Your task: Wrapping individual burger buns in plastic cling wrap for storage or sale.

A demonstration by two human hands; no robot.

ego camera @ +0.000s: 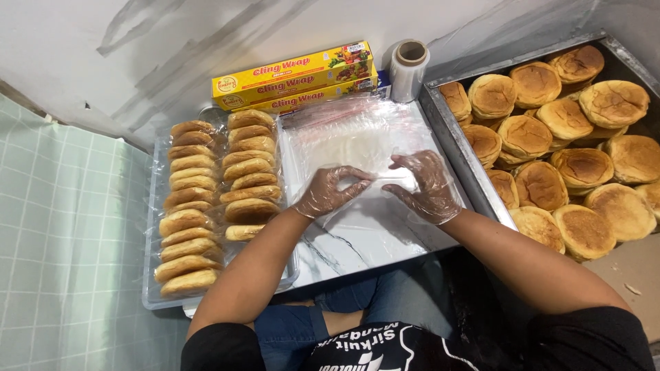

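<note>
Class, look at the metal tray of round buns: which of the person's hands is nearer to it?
The right hand. It rests on the plastic sheet just beside the metal tray; the left hand lies farther off, toward the clear tray of stacked buns.

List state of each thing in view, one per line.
left hand: gloved, pinching the plastic sheet's edge
right hand: gloved, fingers on the same sheet
plastic sheet: spread flat on the board, nothing on it
wrapped buns: on edge in two rows in a clear tray
loose buns: unwrapped, heaped in the metal tray
cling wrap boxes: closed, stacked
film roll: upright
</note>
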